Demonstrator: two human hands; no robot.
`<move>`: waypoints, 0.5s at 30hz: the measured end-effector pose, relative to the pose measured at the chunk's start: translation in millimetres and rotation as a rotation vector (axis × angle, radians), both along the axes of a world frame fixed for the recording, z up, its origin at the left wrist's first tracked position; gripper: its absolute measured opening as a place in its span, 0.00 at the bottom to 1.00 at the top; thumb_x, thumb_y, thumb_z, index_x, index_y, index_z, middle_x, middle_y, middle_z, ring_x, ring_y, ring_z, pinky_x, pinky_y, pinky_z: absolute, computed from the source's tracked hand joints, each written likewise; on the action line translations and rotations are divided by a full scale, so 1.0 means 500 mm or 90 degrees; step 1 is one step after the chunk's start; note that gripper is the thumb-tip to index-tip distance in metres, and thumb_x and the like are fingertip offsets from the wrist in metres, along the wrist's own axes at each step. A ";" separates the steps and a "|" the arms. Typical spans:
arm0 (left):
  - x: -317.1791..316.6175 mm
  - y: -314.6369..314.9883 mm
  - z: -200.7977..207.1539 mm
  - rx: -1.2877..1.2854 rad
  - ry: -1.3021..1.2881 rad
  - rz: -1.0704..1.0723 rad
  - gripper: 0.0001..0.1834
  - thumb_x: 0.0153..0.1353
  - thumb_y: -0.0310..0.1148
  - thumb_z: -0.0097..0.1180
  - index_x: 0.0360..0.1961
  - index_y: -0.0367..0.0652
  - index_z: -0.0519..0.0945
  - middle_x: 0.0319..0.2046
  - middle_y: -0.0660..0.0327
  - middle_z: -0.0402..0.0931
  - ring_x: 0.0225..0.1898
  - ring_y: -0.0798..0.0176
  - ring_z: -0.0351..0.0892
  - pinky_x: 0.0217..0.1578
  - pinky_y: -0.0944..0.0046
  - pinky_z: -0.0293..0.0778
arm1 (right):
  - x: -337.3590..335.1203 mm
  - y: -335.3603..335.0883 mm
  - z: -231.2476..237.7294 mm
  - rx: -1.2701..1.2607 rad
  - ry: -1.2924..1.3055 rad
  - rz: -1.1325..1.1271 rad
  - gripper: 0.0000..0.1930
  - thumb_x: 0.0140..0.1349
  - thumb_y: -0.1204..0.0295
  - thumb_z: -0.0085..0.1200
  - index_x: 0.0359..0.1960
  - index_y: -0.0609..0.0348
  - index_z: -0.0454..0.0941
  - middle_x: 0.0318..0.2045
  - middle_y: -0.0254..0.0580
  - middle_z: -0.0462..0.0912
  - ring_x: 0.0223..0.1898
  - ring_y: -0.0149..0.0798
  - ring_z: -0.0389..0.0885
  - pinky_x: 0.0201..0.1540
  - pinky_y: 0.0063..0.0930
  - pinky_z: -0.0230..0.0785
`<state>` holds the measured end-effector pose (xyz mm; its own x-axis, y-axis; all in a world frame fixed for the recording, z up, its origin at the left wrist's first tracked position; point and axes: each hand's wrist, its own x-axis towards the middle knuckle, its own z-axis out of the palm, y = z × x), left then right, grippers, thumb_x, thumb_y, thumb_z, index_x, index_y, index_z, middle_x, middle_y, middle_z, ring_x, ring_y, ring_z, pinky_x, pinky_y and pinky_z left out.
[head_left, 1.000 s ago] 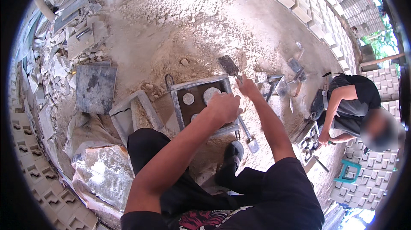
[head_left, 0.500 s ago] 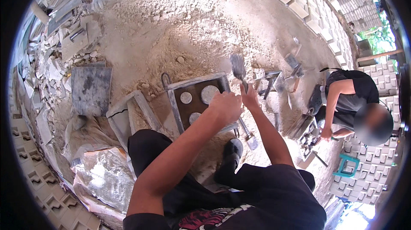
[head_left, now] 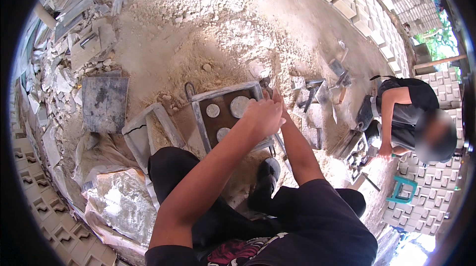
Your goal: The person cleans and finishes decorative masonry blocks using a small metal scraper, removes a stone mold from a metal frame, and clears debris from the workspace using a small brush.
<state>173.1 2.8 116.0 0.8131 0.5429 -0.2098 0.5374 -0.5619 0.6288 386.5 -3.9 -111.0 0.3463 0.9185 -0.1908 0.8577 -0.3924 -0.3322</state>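
Observation:
My right hand (head_left: pixel 277 102) is closed round the handle of a small trowel (head_left: pixel 266 82), just past the far right corner of a grey rectangular mould frame (head_left: pixel 199 126). The trowel's blade is hard to make out against the pale powder. My left hand (head_left: pixel 264 117) makes a fist over the frame's right side, and what it holds is hidden. A thin rod (head_left: pixel 280 144) shows below that fist; I cannot tell whether it is gripped. On the frame's brown floor lie pale round discs, a small one (head_left: pixel 212 111), a larger one (head_left: pixel 239 106) and a partly covered one (head_left: pixel 224 133).
Crumbly pale powder (head_left: pixel 218 33) spreads beyond the frame. A second frame (head_left: pixel 168 125) and a dark square slab (head_left: pixel 105 105) lie left, with rubble. A crouching co-worker (head_left: pixel 406 112) is at right; another person's gloved hand (head_left: pixel 118 2) is far left. Moulded blocks (head_left: pixel 357 8) line the right.
My right hand has moved slightly left and farther away, closer to my left fist. The trowel blade, raised before, has dropped toward the powder by the frame's corner.

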 end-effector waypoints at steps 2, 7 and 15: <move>0.001 -0.003 0.008 0.013 0.012 0.006 0.23 0.62 0.47 0.48 0.44 0.34 0.74 0.38 0.46 0.78 0.44 0.45 0.79 0.44 0.46 0.72 | 0.024 -0.006 -0.016 0.036 0.015 0.018 0.25 0.63 0.49 0.49 0.46 0.61 0.70 0.36 0.65 0.80 0.42 0.63 0.79 0.45 0.52 0.70; -0.016 -0.023 -0.010 0.004 -0.001 -0.009 0.23 0.62 0.47 0.49 0.43 0.35 0.75 0.35 0.46 0.79 0.43 0.46 0.79 0.44 0.46 0.72 | -0.007 -0.012 0.015 0.045 0.089 0.001 0.23 0.63 0.50 0.48 0.48 0.57 0.70 0.37 0.64 0.80 0.43 0.63 0.78 0.45 0.51 0.70; -0.005 -0.075 -0.012 0.019 0.026 -0.048 0.22 0.62 0.48 0.49 0.42 0.37 0.75 0.37 0.48 0.79 0.44 0.47 0.79 0.45 0.46 0.72 | 0.028 -0.016 0.001 0.128 0.032 -0.014 0.21 0.61 0.54 0.54 0.46 0.57 0.71 0.33 0.60 0.80 0.38 0.63 0.78 0.41 0.51 0.70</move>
